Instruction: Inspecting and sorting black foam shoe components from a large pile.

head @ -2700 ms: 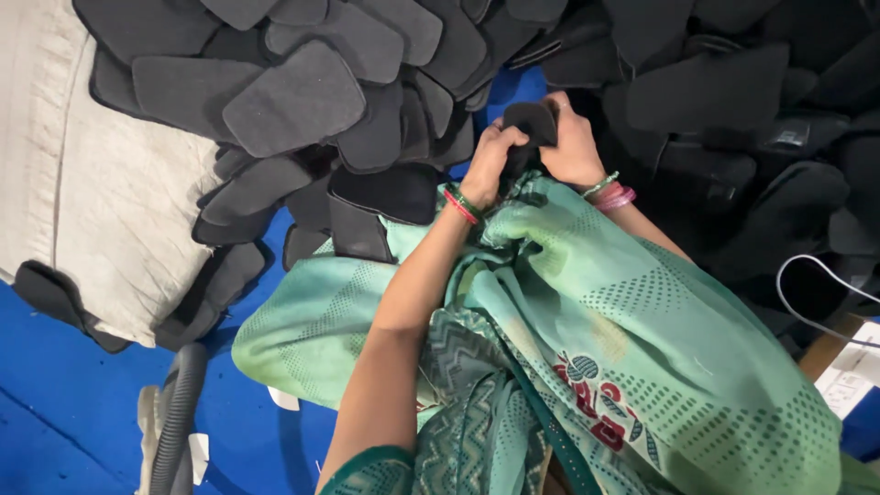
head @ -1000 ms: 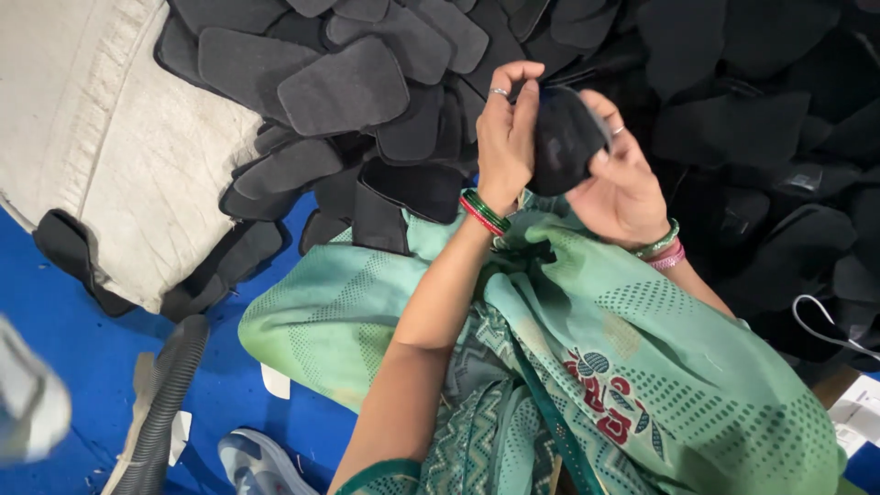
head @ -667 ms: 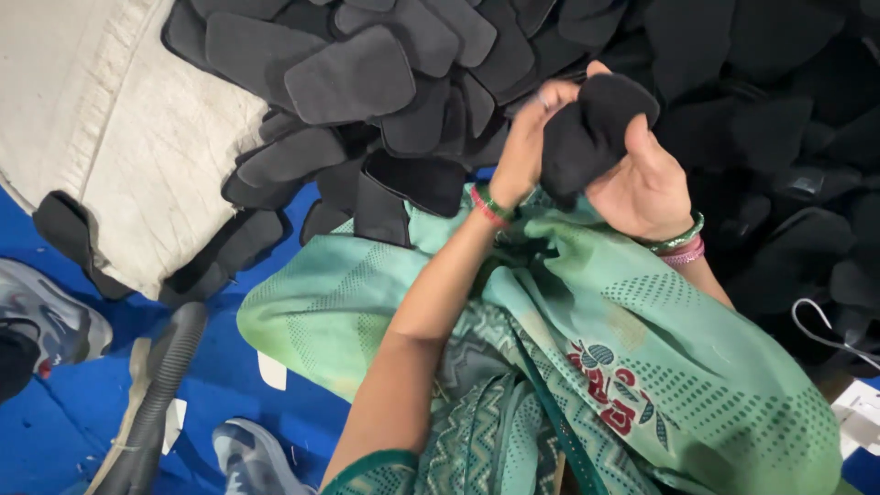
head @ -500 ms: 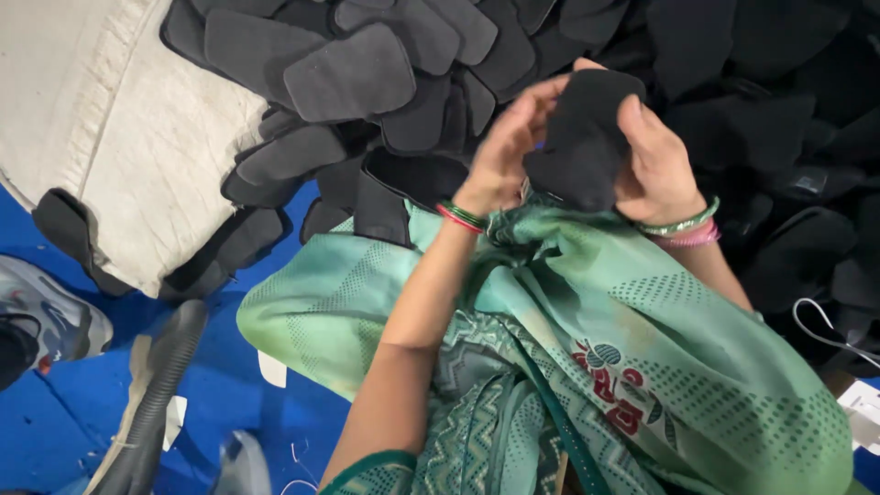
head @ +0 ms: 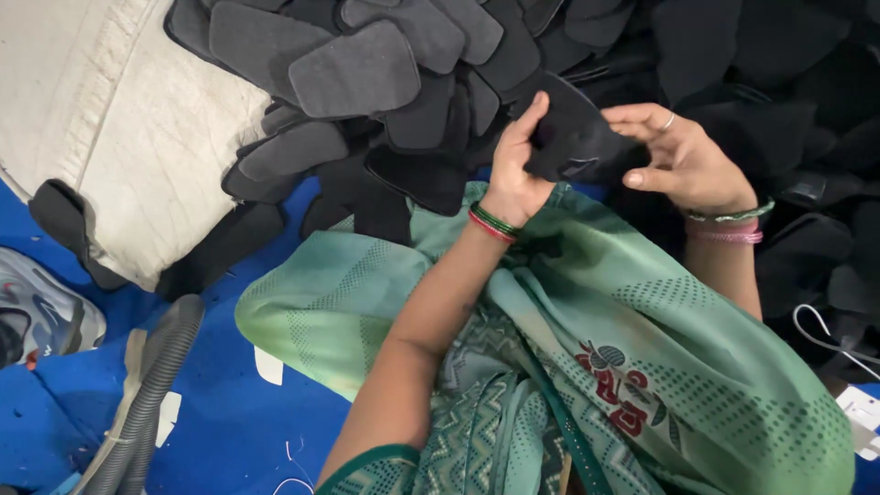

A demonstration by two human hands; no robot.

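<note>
A: Where is the black foam piece (head: 577,147), and how does it lie?

B: One piece, between both hands, above the green cloth (head: 642,367). Its long axis runs left to right, slightly downward to the right.

A: The fingers?

B: Left hand (head: 515,179) pinches its left edge; right hand (head: 683,160) pinches the right end. Behind is a pile of dark pads (head: 367,73), too many to count.
</note>
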